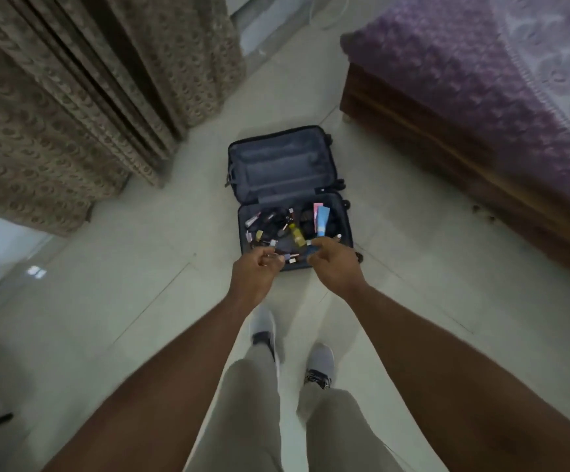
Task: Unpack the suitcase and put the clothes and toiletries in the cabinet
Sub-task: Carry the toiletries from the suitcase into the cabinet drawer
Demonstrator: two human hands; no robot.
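A dark suitcase [287, 195] is laid open on the pale tiled floor [123, 284], between a patterned curtain [55, 114] on the left and a bed on the right; the far half is seen lined in grey fabric and nothing is seen lying in it, while the near half is filled with a loose heap of toiletries [276, 226]. Among these, a light blue tube [321, 221] is seen beside a pink one [317, 209] at the right, and a yellow bottle [297, 235] is laid near the middle; the smaller items are blurred and cannot be told apart.

Both arms are stretched forward over the near edge of the case. The left hand [258, 270] is held with its fingers curled inward, and something small appears to be pinched at its fingertips, though the blur leaves this uncertain; the right hand [331, 264] is held with fingers loosely bent above the near right corner of the heap, and whether anything is gripped in it cannot be told.

The bed is covered with a purple textured bedspread [464, 80] over a wooden frame [430, 148]. Light trousers [259, 403] and pale shoes [321, 362] are seen below the arms, planted on the floor just short of the suitcase.
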